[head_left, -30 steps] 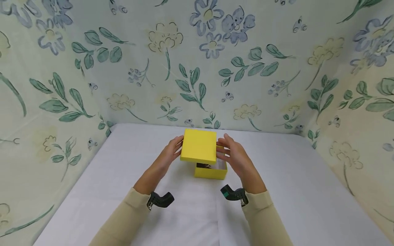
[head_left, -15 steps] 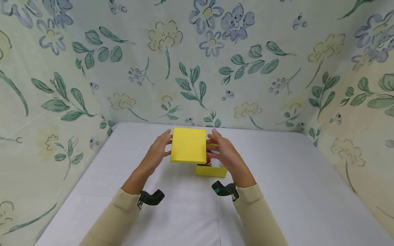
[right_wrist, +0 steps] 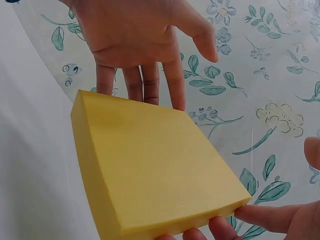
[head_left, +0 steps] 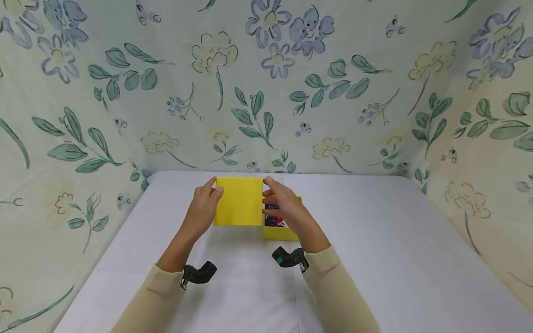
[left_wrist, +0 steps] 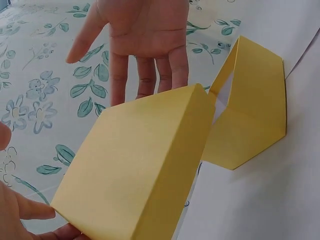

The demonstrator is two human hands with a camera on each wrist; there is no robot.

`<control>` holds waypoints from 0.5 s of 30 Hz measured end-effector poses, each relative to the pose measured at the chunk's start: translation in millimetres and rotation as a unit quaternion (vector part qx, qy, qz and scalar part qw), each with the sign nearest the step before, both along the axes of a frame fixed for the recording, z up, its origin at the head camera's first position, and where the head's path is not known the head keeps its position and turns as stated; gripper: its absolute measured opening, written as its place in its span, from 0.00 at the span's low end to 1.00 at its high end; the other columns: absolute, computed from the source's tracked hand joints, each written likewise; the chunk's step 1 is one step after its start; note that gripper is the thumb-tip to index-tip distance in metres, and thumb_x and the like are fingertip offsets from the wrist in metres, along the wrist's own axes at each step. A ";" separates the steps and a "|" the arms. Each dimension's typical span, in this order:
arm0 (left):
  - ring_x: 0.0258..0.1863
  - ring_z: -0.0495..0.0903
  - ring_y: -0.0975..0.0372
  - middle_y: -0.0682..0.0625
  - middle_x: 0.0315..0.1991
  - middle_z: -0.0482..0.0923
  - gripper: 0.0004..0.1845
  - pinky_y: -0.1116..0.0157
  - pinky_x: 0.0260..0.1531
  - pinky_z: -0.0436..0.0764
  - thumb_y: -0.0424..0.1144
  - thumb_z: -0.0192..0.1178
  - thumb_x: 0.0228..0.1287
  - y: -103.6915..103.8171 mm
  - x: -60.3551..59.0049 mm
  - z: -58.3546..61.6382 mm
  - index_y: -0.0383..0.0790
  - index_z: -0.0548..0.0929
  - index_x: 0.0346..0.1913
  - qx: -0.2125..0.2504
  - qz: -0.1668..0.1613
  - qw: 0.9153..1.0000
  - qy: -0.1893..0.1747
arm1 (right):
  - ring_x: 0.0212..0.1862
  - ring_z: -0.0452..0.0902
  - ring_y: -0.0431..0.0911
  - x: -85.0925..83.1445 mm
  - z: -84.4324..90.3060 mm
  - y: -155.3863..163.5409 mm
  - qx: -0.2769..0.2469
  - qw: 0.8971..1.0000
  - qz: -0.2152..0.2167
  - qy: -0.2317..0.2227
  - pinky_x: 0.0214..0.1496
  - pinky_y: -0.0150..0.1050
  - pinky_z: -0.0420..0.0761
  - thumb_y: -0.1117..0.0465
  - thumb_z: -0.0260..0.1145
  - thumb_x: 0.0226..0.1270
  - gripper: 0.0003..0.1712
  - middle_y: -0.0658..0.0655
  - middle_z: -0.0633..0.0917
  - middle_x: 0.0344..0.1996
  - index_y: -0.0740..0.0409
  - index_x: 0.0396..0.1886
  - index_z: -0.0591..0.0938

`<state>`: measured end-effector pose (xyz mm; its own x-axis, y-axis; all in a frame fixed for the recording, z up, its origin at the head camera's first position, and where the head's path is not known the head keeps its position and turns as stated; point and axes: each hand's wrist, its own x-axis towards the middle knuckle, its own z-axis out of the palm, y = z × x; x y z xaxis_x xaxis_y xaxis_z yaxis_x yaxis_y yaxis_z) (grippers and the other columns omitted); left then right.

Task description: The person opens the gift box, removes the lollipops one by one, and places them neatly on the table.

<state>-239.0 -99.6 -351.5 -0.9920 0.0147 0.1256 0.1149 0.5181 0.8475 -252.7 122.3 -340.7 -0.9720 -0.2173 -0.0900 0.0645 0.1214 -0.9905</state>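
Note:
A square yellow box lid (head_left: pixel 238 201) is held up above the table, tilted, with its flat top toward the head camera. My left hand (head_left: pixel 201 209) holds its left edge; in the right wrist view the fingertips curl at that edge, the thumb raised off it. At the opposite edge is my right hand (head_left: pixel 287 206), its straight fingers meeting the lid and its thumb sticking out, as the left wrist view shows. The yellow box base (head_left: pixel 280 234) stands uncovered behind the right fingers. Dark, purple and red contents (head_left: pixel 272 219) show inside it, too small to make out.
A white cloth covers the table (head_left: pixel 358 259). Floral fabric (head_left: pixel 266 92) hangs at the back and along both sides. A black wrist camera (head_left: pixel 200 273) is strapped to each wrist, close over the table.
Both hands have carried the lid to the left, away from over the box base. The lid has tilted more toward the head camera, and more of the box's contents shows.

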 end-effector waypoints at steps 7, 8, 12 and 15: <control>0.51 0.67 0.48 0.37 0.62 0.58 0.34 0.51 0.55 0.73 0.57 0.36 0.73 -3.3 -0.2 3.3 0.45 0.51 0.77 -0.002 0.024 1.000 0.002 | 0.60 0.69 0.58 -3.8 3.1 -7.6 0.004 1.000 -0.003 0.004 0.52 0.46 0.81 0.30 0.51 0.65 0.38 0.63 0.69 0.57 0.49 0.65 0.68; 0.51 0.67 0.48 0.37 0.62 0.59 0.34 0.51 0.55 0.73 0.56 0.36 0.73 -3.8 0.0 3.3 0.45 0.52 0.76 0.000 0.030 1.000 0.002 | 0.60 0.69 0.57 -4.4 3.6 -9.1 0.008 1.000 -0.003 0.004 0.53 0.47 0.81 0.30 0.51 0.65 0.38 0.62 0.70 0.57 0.49 0.65 0.68; 0.51 0.68 0.49 0.38 0.60 0.61 0.33 0.52 0.57 0.72 0.55 0.35 0.73 -6.4 1.1 1.6 0.43 0.53 0.75 0.016 0.043 0.999 0.004 | 0.60 0.70 0.54 -5.6 3.8 -16.2 0.023 1.000 -0.009 -0.006 0.55 0.46 0.80 0.29 0.50 0.65 0.39 0.60 0.71 0.57 0.48 0.66 0.67; 0.52 0.68 0.48 0.38 0.59 0.64 0.32 0.50 0.58 0.70 0.55 0.35 0.73 -10.0 2.3 -1.6 0.41 0.54 0.73 0.025 0.040 0.999 0.010 | 0.61 0.70 0.55 -5.0 0.0 -20.1 0.030 1.000 -0.008 -0.006 0.58 0.46 0.78 0.30 0.50 0.66 0.40 0.60 0.71 0.57 0.47 0.70 0.64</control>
<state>-236.7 -109.6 -353.1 -0.9871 -0.0706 0.1436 0.0921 0.4831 0.8707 -257.7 102.2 -340.7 -0.9740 -0.1955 -0.1142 0.0792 0.1786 -0.9807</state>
